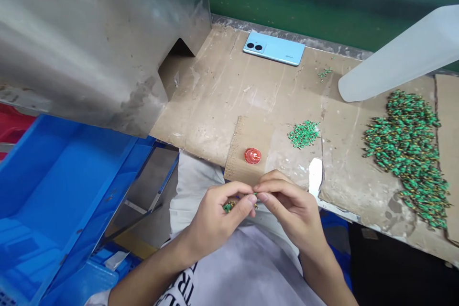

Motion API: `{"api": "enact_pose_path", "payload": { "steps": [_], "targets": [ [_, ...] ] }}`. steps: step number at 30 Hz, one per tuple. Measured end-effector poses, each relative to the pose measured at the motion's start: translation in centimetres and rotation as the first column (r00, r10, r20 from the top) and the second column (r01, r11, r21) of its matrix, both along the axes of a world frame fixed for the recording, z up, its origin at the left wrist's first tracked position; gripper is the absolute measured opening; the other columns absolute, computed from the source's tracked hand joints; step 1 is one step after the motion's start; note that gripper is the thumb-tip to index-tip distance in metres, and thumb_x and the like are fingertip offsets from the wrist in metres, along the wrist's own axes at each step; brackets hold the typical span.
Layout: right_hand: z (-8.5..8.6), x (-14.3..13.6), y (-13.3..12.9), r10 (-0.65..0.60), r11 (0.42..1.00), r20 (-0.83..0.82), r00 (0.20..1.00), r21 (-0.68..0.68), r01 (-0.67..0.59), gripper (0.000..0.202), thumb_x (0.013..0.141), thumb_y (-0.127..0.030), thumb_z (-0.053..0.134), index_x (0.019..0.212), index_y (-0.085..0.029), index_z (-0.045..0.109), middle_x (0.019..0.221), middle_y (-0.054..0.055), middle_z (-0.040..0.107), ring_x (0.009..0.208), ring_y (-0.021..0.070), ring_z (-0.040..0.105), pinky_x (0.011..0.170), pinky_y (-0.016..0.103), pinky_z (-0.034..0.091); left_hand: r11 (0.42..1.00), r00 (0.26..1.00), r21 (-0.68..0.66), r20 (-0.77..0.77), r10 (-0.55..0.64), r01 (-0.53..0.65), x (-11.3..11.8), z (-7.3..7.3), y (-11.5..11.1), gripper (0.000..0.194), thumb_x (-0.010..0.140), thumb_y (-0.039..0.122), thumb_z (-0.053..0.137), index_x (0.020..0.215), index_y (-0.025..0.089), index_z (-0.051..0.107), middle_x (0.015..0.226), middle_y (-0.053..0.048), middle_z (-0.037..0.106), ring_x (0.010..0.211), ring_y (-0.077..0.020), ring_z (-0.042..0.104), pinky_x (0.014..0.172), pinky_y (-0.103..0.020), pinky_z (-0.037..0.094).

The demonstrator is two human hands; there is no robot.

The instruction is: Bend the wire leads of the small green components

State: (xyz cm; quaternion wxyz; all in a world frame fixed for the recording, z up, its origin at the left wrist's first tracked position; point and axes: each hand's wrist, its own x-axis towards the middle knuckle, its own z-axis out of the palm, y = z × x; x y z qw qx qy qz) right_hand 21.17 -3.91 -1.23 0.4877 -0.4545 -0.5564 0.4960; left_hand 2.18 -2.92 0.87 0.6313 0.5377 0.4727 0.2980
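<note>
My left hand [225, 213] is closed around several small green-and-gold pieces [228, 206], which show between its curled fingers. My right hand [290, 203] meets it fingertip to fingertip in front of my body, with a tiny green piece [255, 194] pinched where the two hands come together. Its exact shape is hidden by the fingers. Just beyond the hands, a small round dish of glossy red [252, 156] sits on a cardboard strip. To its right lies a small heap of tiny green pieces [304, 134].
A large pile of green-and-gold pieces [409, 153] covers the right of the cardboard-topped table [215, 105]. A light blue phone [274, 49] lies at the back. A white cylindrical object [398, 55] leans in from the right. Metal housing [100, 33] and a blue bin [71, 172] stand left.
</note>
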Motion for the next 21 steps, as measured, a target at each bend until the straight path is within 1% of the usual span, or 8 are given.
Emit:
{"api": "enact_pose_path", "payload": {
  "steps": [3, 5, 6, 8, 10, 14, 17, 21],
  "targets": [
    [-0.2, 0.4, -0.3, 0.047, 0.994, 0.089, 0.995, 0.094, -0.055, 0.024, 0.101, -0.008, 0.071, 0.113, -0.027, 0.08, 0.098, 0.003, 0.075, 0.089, 0.0165, 0.072, 0.074, 0.026, 0.059, 0.982, 0.997, 0.188, -0.076, -0.011, 0.025, -0.1, 0.0, -0.2, 0.017, 0.104, 0.021, 0.062, 0.092, 0.017, 0.074, 0.073, 0.0, 0.072, 0.067, -0.0123, 0.066, 0.066, -0.022, 0.05],
    [-0.2, 0.7, -0.3, 0.059, 0.979, 0.147, 0.987, 0.185, -0.086, 0.027, 0.099, -0.004, 0.071, 0.116, -0.025, 0.078, 0.101, 0.005, 0.075, 0.091, 0.0175, 0.073, 0.076, 0.027, 0.061, 0.939, 0.991, 0.341, -0.132, -0.001, 0.046, -0.2, -0.2, -0.3, 0.016, 0.101, 0.016, 0.062, 0.088, 0.016, 0.071, 0.071, 0.001, 0.068, 0.064, -0.0118, 0.061, 0.063, -0.023, 0.047],
    [-0.2, 0.8, -0.3, 0.055, 0.969, 0.166, 0.985, 0.227, -0.093, 0.028, 0.098, -0.003, 0.071, 0.116, -0.024, 0.077, 0.102, 0.005, 0.076, 0.091, 0.0178, 0.073, 0.076, 0.027, 0.061, 0.917, 0.989, 0.395, -0.151, 0.002, 0.059, -0.2, -0.3, -0.3, 0.015, 0.1, 0.014, 0.062, 0.088, 0.016, 0.07, 0.071, 0.001, 0.067, 0.063, -0.0117, 0.059, 0.062, -0.023, 0.046],
    [-0.2, 1.0, -0.2, 0.047, 0.954, 0.195, 0.98, 0.282, -0.102, 0.027, 0.097, -0.002, 0.072, 0.114, -0.023, 0.076, 0.1, 0.006, 0.075, 0.088, 0.0181, 0.074, 0.075, 0.027, 0.062, 0.889, 0.986, 0.451, -0.165, -0.007, 0.082, -0.4, -0.4, -0.3, 0.015, 0.1, 0.012, 0.061, 0.088, 0.017, 0.069, 0.071, 0.0, 0.065, 0.063, -0.0121, 0.057, 0.061, -0.024, 0.045],
    [-0.1, 1.2, 0.0, 0.065, 0.949, 0.228, 0.971, 0.288, -0.131, 0.024, 0.098, -0.004, 0.071, 0.112, -0.023, 0.074, 0.097, 0.005, 0.075, 0.085, 0.0186, 0.074, 0.072, 0.028, 0.062, 0.889, 0.983, 0.445, -0.181, -0.026, 0.105, -0.5, -0.4, -0.3, 0.017, 0.101, 0.012, 0.061, 0.088, 0.018, 0.068, 0.071, 0.001, 0.064, 0.063, -0.0127, 0.057, 0.061, -0.025, 0.045],
    [0.4, 1.4, 0.3, 0.174, 0.95, 0.308, 0.936, 0.199, -0.242, 0.016, 0.102, -0.009, 0.066, 0.107, -0.024, 0.069, 0.093, 0.004, 0.072, 0.078, 0.0172, 0.068, 0.067, 0.029, 0.059, 0.923, 0.974, 0.354, -0.211, -0.079, 0.151, -0.8, -0.2, -0.2, 0.02, 0.103, 0.015, 0.062, 0.083, 0.02, 0.066, 0.07, 0.001, 0.061, 0.063, -0.0131, 0.055, 0.062, -0.025, 0.044],
    [0.8, 1.4, 0.6, 0.233, 0.946, 0.304, 0.924, 0.148, -0.287, 0.013, 0.104, -0.011, 0.06, 0.104, -0.024, 0.065, 0.09, 0.003, 0.068, 0.074, 0.0157, 0.063, 0.061, 0.027, 0.054, 0.94, 0.977, 0.304, -0.191, -0.097, 0.153, -1.0, 0.0, -0.1, 0.02, 0.103, 0.018, 0.063, 0.084, 0.02, 0.067, 0.071, 0.001, 0.061, 0.064, -0.013, 0.055, 0.062, -0.025, 0.044],
    [1.1, 1.1, 1.0, 0.261, 0.944, 0.282, 0.923, 0.124, -0.305, 0.014, 0.103, -0.011, 0.057, 0.099, -0.023, 0.061, 0.086, 0.002, 0.065, 0.07, 0.0146, 0.059, 0.058, 0.026, 0.049, 0.971, 0.985, 0.206, -0.147, -0.093, 0.123, -1.2, -0.1, 0.2, 0.018, 0.104, 0.023, 0.064, 0.088, 0.02, 0.072, 0.075, 0.0, 0.067, 0.069, -0.0139, 0.061, 0.066, -0.025, 0.046]
  ]
}}
